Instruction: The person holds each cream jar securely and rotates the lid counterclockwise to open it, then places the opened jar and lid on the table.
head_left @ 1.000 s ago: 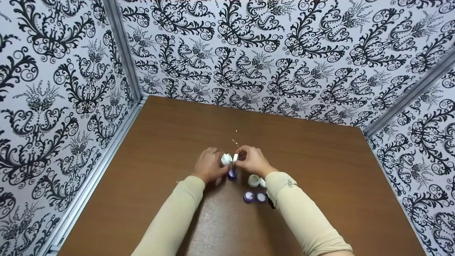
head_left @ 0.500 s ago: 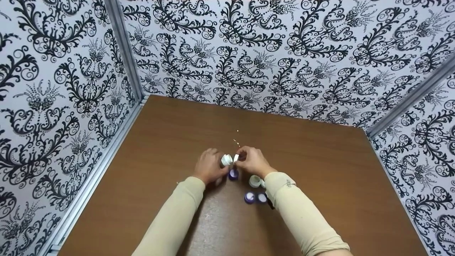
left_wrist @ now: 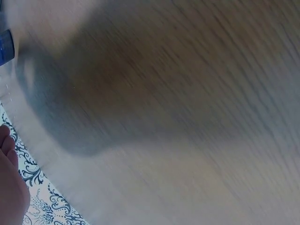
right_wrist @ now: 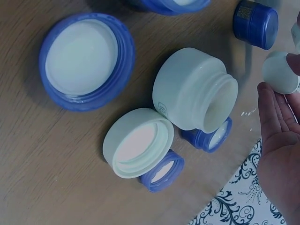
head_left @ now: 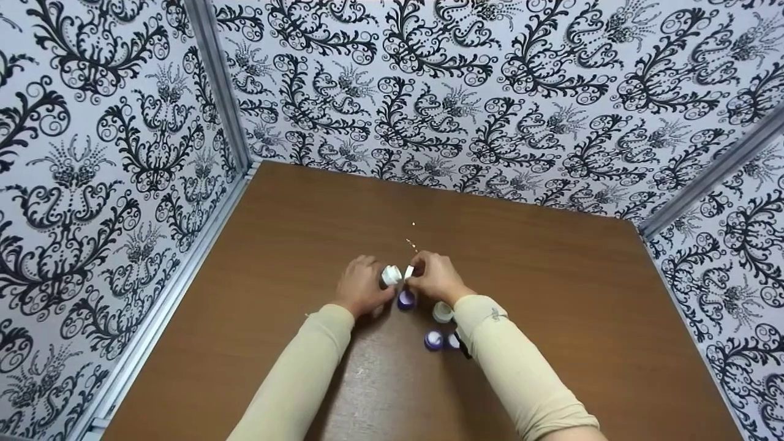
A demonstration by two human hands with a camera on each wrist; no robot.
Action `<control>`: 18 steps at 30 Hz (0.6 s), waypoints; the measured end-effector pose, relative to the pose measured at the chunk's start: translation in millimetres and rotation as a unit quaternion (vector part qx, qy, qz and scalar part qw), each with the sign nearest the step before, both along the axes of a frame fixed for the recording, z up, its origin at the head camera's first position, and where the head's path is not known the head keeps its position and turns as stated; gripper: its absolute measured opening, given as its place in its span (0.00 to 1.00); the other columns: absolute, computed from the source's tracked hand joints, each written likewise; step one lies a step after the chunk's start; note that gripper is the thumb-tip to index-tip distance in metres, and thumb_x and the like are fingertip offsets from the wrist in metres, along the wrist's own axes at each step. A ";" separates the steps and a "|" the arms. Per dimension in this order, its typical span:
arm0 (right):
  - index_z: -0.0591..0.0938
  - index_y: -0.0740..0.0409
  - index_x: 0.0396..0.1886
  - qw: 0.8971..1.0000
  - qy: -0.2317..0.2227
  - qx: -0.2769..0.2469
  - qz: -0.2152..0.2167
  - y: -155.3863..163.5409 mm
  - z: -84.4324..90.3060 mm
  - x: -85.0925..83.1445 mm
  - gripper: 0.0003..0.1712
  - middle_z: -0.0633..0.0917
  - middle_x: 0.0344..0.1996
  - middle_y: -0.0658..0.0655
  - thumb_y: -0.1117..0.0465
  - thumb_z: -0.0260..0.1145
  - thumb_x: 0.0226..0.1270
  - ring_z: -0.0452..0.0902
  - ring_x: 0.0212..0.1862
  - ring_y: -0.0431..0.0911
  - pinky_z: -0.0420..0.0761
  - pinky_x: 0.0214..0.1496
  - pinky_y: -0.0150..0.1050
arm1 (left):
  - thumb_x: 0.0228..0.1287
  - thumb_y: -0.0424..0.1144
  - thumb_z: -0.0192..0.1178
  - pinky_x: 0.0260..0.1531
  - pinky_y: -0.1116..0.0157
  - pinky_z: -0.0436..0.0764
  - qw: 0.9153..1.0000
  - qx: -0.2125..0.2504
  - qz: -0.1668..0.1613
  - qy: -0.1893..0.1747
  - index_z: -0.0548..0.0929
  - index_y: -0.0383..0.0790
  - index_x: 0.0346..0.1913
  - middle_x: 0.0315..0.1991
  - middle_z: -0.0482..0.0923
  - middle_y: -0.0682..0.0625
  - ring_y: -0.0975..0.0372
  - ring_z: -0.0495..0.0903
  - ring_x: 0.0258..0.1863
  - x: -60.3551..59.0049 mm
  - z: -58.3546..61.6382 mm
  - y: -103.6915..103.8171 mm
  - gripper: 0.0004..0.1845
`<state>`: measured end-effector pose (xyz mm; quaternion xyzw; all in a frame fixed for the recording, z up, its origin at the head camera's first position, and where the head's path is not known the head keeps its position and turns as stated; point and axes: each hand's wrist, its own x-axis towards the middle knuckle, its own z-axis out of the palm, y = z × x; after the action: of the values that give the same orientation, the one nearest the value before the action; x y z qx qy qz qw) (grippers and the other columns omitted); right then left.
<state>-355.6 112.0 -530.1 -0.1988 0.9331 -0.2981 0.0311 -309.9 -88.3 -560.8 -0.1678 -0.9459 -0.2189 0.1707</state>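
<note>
a brown wooden table (head_left: 551, 294) sits enclosed by three walls (head_left: 490, 92) papered in black-and-white floral scrollwork, joined by grey corner strips (head_left: 214, 79).

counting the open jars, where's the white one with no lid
In the right wrist view the lidless white jar lies on the table, beside a loose white lid and small blue caps.

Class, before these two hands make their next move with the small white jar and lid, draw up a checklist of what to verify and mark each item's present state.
1. Left hand grips the small white jar: ok.
2. Right hand pinches the white lid: ok.
3. Lid lined up square with the jar mouth: cannot tell, too small.
4. Jar and lid already joined: not ok, a gap shows between them.
5. Open white jar on the table stands upright: not ok, it lies tipped.
6. Loose white cap within reach: ok.
</note>
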 end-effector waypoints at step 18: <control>0.83 0.63 0.47 1.000 -0.012 -0.013 0.009 -4.3 -8.3 -3.6 0.23 0.86 0.35 0.56 0.67 0.76 0.48 0.81 0.38 0.49 0.80 0.45 0.45 | 0.51 0.53 0.68 0.56 0.56 0.73 1.000 0.005 0.009 -0.017 0.87 0.42 0.39 0.41 0.83 0.46 0.50 0.79 0.47 2.4 -0.7 1.6 0.19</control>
<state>-359.2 107.7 -538.4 -0.2037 0.9269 -0.3123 0.0424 -307.5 -86.7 -561.5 -0.1550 -0.9490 -0.2252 0.1573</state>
